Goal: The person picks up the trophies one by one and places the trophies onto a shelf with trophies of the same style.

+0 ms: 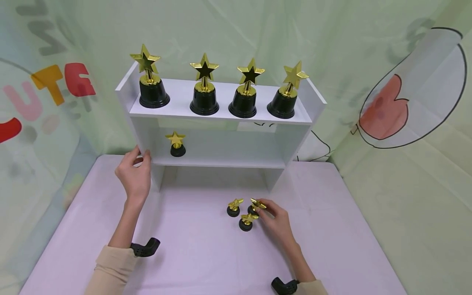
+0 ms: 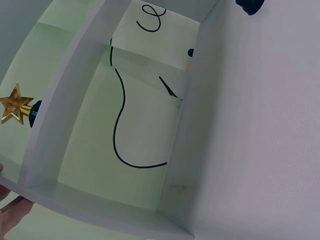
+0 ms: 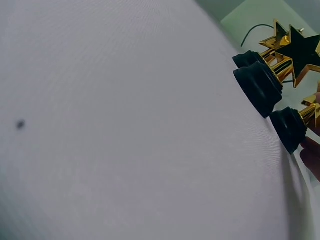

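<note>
My left hand (image 1: 135,176) grips the left side panel of a white shelf unit (image 1: 221,164); in the left wrist view only some fingers (image 2: 15,215) show at the panel's edge. With its fingertips, my right hand (image 1: 277,221) pinches the gold star of a small trophy (image 1: 253,209) with a black base, low at the tabletop. Two similar small trophies, one at the left (image 1: 233,207) and one nearer me (image 1: 246,223), stand close beside it. In the right wrist view the pinched trophy (image 3: 290,129) is partly cut off by the frame edge.
Several larger star trophies (image 1: 205,92) stand in a row on the top shelf. One small trophy (image 1: 178,145) stands at the left of the middle shelf. A pale cloth covers the table (image 1: 206,254), and printed curtains (image 1: 413,184) hang around it.
</note>
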Tool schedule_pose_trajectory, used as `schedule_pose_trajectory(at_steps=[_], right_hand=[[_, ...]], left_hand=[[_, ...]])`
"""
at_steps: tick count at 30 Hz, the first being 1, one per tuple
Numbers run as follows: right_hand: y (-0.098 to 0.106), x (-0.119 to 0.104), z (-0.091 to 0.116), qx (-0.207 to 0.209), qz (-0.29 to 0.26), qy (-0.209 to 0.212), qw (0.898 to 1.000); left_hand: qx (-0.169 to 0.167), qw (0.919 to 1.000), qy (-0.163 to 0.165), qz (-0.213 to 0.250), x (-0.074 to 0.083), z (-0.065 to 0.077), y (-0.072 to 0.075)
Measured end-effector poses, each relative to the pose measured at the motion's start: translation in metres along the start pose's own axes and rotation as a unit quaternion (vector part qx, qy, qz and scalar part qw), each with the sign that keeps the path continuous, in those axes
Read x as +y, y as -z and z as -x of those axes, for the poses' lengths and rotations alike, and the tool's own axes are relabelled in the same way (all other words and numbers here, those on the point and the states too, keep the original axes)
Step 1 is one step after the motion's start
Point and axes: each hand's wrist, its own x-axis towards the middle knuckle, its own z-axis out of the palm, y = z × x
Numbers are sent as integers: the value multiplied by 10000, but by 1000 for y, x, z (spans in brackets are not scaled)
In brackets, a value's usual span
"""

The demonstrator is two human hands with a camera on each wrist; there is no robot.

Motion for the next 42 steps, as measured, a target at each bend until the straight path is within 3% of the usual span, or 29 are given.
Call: schedule_pose_trajectory(at_steps=[9, 17, 24, 33, 42], right_hand=[[-6, 0, 3, 181, -166, -399, 9989], [-10, -10, 2, 341, 15, -789, 9963], [0, -44, 2, 369, -162, -598, 9974], [7, -48, -2, 621, -45, 54, 9980], [16, -63, -11, 566, -8, 595, 9966]], left_hand=[[33, 10000, 41, 48, 4, 1, 1], [57, 10000, -23, -4, 3, 2, 1], [37, 10000, -18, 6, 2, 2, 0], [58, 10000, 41, 6, 2, 2, 1], [26, 10000, 62, 2, 2, 1, 0]])
